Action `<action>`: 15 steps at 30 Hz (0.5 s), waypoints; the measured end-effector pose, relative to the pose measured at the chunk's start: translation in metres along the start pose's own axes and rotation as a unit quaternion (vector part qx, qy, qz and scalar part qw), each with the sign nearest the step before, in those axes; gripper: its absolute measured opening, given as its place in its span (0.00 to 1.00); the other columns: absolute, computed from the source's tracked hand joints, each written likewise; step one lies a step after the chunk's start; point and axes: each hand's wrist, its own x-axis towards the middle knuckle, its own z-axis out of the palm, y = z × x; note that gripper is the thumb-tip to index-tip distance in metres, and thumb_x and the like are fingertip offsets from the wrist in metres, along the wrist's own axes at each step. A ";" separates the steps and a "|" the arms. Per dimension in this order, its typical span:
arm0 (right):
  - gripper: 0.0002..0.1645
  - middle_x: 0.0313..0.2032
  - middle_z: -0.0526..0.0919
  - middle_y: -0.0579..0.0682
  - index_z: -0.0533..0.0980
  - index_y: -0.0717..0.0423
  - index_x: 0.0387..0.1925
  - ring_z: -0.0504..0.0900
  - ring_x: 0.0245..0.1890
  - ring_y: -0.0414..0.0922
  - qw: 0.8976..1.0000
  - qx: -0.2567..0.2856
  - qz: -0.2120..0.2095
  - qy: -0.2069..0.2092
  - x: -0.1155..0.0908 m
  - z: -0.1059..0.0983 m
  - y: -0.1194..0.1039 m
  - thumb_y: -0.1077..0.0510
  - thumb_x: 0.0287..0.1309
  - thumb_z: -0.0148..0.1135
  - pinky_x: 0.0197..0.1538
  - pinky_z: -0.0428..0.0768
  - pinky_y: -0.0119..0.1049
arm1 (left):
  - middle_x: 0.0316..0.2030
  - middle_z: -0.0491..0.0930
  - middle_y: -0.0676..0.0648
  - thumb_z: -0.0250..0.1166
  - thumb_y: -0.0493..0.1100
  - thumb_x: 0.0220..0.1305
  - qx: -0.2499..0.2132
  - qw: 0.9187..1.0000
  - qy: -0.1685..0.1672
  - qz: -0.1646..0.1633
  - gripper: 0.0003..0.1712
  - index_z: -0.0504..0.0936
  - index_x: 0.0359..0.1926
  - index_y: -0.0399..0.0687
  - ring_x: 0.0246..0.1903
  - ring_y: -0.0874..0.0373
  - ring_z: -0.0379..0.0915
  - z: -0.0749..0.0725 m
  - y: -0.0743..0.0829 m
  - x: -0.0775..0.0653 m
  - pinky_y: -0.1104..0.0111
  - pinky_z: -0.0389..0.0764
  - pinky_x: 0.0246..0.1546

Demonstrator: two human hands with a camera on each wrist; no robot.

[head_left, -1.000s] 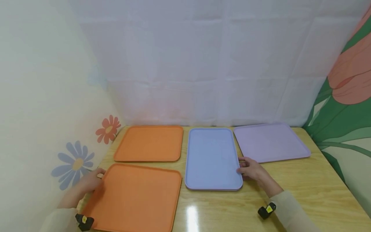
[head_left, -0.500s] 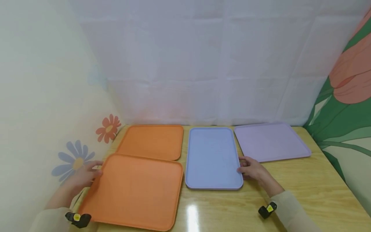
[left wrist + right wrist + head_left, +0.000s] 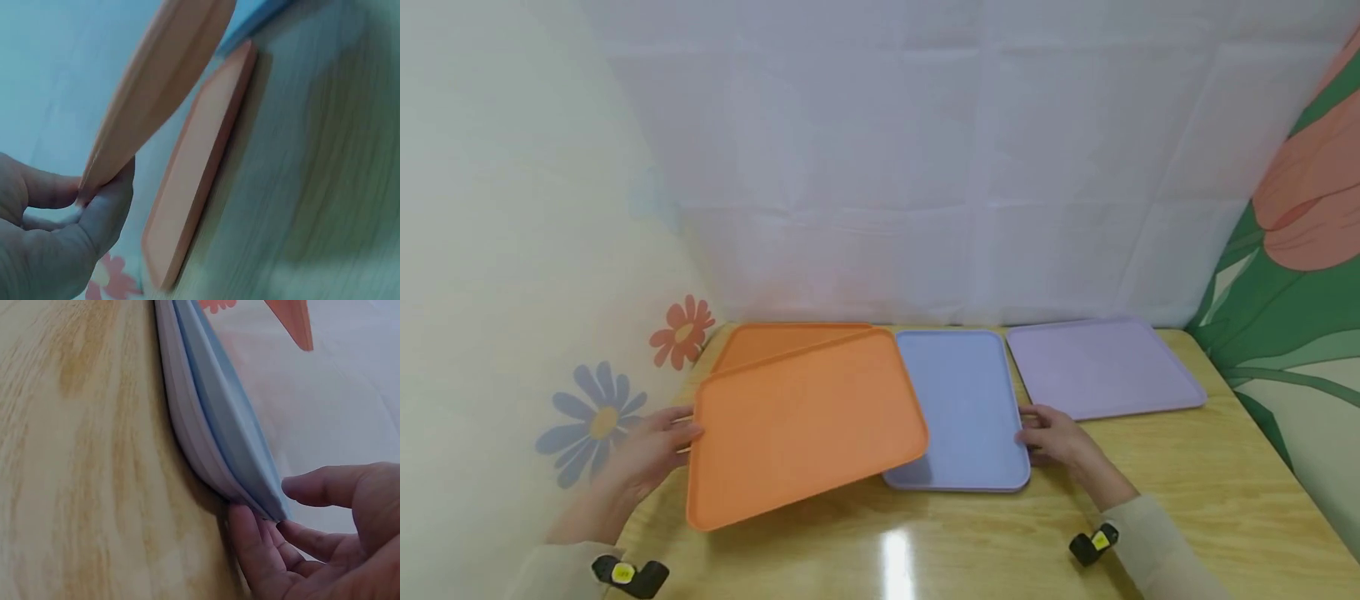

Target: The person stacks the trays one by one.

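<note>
My left hand [image 3: 655,458] grips the left edge of an orange tray [image 3: 808,429], thumb on one face and fingers on the other. This tray is raised off the table and tilted. It covers part of a second orange tray [image 3: 775,343] lying at the back left and the left side of a blue tray [image 3: 970,400]. Beneath the blue tray, the right wrist view shows a pale purple tray [image 3: 190,425] stacked flush with it. At the right edge of this stack, my right hand [image 3: 1060,442] holds the rim, thumb above and fingers low at the side.
Another purple tray [image 3: 1105,367] lies at the back right, slightly turned. The wooden table [image 3: 1187,492] meets a white cloth [image 3: 925,183] at the back and a flower-painted wall [image 3: 512,333] on the left.
The left hand has lifted the near orange tray, moved it up and right, and turned it so its right end overlaps the blue tray. The right hand has stayed in place.
</note>
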 end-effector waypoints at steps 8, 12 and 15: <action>0.29 0.43 0.79 0.58 0.65 0.75 0.66 0.83 0.36 0.43 0.997 0.011 -0.056 0.049 -0.011 -0.009 -0.010 0.64 0.68 0.55 0.41 0.86 0.39 | 0.40 0.82 0.54 0.51 0.29 0.74 -0.158 0.986 0.018 0.045 0.19 0.62 0.62 0.33 0.40 0.63 0.81 0.069 0.014 0.003 0.67 0.86 0.39; 0.30 0.46 0.82 0.60 0.62 0.75 0.68 0.85 0.37 0.43 0.995 0.054 -0.067 0.039 -0.017 -0.006 -0.018 0.63 0.71 0.55 0.43 0.86 0.39 | 0.36 0.80 0.53 0.50 0.26 0.71 -0.202 0.978 0.039 0.038 0.20 0.60 0.61 0.36 0.37 0.62 0.80 0.107 0.026 0.005 0.68 0.85 0.37; 0.32 0.52 0.82 0.65 0.61 0.74 0.70 0.87 0.38 0.42 0.993 0.093 -0.072 0.031 -0.024 0.001 -0.026 0.61 0.72 0.55 0.45 0.86 0.38 | 0.36 0.79 0.52 0.50 0.25 0.70 -0.245 0.968 0.050 0.026 0.22 0.58 0.61 0.39 0.37 0.62 0.79 0.130 0.032 0.008 0.69 0.84 0.37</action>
